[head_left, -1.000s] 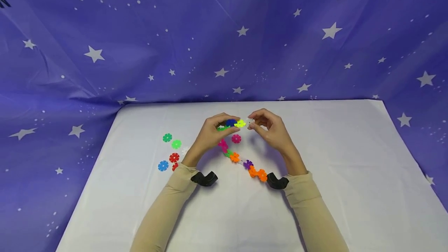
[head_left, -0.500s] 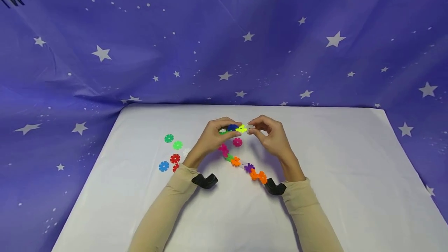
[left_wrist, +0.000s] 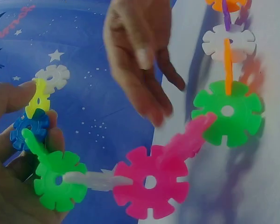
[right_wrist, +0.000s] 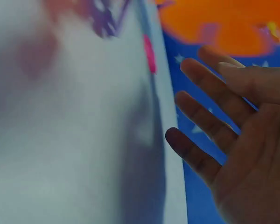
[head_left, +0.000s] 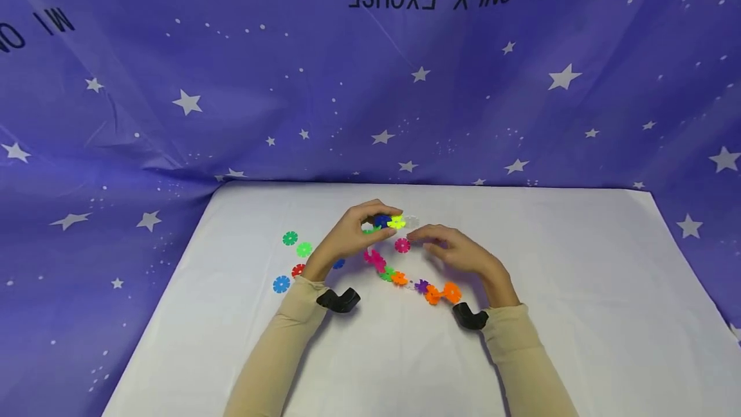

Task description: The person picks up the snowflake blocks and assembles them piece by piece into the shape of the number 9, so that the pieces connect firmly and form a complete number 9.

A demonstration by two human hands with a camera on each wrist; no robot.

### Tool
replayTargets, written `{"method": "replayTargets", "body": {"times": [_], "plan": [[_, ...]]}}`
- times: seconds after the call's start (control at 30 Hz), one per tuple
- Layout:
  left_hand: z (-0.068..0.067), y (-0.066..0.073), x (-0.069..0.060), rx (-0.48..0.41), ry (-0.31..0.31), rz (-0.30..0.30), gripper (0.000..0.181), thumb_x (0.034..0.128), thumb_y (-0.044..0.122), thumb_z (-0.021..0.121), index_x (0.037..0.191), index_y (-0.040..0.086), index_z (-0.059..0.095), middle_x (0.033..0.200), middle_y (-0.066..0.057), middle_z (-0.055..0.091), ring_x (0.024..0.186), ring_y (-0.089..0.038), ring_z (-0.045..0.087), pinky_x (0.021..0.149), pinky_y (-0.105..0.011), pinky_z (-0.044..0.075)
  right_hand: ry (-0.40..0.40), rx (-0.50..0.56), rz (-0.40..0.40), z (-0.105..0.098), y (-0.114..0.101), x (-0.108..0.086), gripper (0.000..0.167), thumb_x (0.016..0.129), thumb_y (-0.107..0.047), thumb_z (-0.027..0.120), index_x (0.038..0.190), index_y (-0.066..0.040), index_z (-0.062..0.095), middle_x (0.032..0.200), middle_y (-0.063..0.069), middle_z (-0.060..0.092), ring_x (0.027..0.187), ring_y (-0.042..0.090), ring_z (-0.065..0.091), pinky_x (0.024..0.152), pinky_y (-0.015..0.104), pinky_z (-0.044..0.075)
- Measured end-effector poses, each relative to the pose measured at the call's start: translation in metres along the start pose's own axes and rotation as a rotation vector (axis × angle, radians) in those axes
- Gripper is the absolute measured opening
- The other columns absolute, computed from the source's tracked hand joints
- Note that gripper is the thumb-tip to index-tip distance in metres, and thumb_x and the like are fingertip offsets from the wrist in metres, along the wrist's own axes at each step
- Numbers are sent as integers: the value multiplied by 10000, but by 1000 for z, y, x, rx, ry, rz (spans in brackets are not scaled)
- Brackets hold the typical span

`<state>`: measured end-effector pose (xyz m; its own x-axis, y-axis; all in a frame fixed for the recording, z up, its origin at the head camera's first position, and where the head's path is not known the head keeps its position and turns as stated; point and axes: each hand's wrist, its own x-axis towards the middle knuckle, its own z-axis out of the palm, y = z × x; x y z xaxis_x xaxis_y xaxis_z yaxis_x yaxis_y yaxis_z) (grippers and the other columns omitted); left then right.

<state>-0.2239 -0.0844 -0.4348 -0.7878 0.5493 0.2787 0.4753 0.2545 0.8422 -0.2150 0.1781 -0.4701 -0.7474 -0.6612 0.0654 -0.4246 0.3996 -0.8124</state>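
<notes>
My left hand (head_left: 349, 235) holds a chain of interlocking snowflake discs near its end, thumb and fingers pinching about the yellow disc (left_wrist: 38, 98) and dark blue disc (left_wrist: 23, 132). A white disc (left_wrist: 52, 78) is joined beyond the yellow one. From there the chain runs through a green disc (left_wrist: 60, 181) and a pink disc (left_wrist: 150, 182) to orange discs (head_left: 451, 292) near the right wrist. With fingers loosely extended, my right hand (head_left: 460, 251) holds nothing. Its fingertips are close to a loose pink disc (head_left: 402, 246); whether they touch cannot be told.
Several loose discs lie left of the left forearm, among them a light blue disc (head_left: 281, 284), a teal disc (head_left: 290, 238) and a red disc (head_left: 298, 270), partly hidden by the arm. A starry purple cloth (head_left: 370, 82) hangs behind the white table (head_left: 579, 288).
The right hand held the white disc, brought it against the yellow disc, then let go and moved down and right. The white disc now stays on the chain; the left hand keeps its hold.
</notes>
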Motion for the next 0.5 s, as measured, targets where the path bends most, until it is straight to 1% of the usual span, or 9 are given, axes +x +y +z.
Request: {"method": "replayTargets", "body": {"times": [0.1,0.17,0.2,0.23,0.3,0.33,0.4,0.43,0.5], "plan": [[1,-1,-2,12,-4,16,364,884,147,731,1241,117,667,1031,-6,627,884,-140,554,846,-347,506,-101,-57,9,5,1,-1,396,969,3,501,1345,-80,594,1390,71,583,1379,358,422,1137,564,292],[1,-2,-2,29,3,21,366,884,158,731,1244,133,665,1034,0,627,886,-130,555,843,-301,499,-126,-89,47,5,-1,-3,399,973,-32,509,1352,-118,599,1403,79,570,1398,379,390,1139,581,273],[1,-2,-2,36,6,24,362,886,160,729,1241,126,666,1035,-1,628,884,-129,555,839,-292,497,-120,-98,70,4,-2,-4,383,971,-45,523,1334,-125,617,1379,78,591,1381,375,417,1131,578,291],[2,-2,-1,42,7,25,358,888,158,726,1238,115,665,1039,-5,629,882,-132,555,835,-289,496,-95,-107,92,2,-2,-5,361,969,-53,538,1308,-123,638,1338,83,622,1341,365,468,1113,571,325],[2,-2,-1,60,6,27,344,894,155,718,1228,92,664,1050,-17,635,879,-136,559,829,-297,497,-25,-141,133,-1,-2,-6,318,954,-62,578,1250,-123,678,1221,68,686,1214,315,579,1062,530,404],[2,-2,-1,65,1,23,338,896,154,716,1224,85,664,1055,-20,638,879,-137,561,827,-305,497,9,-166,144,-3,-1,-7,297,946,-62,600,1222,-118,693,1156,60,707,1124,290,617,1016,503,444],[2,-2,-1,87,-12,15,324,903,163,710,1212,76,665,1074,-19,647,901,-134,570,838,-318,501,54,-226,151,-4,2,-7,265,920,-60,647,1172,-107,715,1029,33,716,968,237,625,916,440,486],[2,-2,0,98,-16,8,308,908,172,706,1201,84,669,1081,-13,651,915,-129,577,847,-318,502,66,-263,158,-5,3,-6,258,910,-70,666,1160,-112,720,994,23,696,923,219,601,878,415,487],[3,-2,1,114,-23,-4,279,917,189,697,1179,97,675,1094,0,660,945,-124,586,867,-314,502,65,-318,164,-4,5,-5,264,884,-71,698,1144,-110,720,975,31,640,898,210,550,846,398,476]]}}
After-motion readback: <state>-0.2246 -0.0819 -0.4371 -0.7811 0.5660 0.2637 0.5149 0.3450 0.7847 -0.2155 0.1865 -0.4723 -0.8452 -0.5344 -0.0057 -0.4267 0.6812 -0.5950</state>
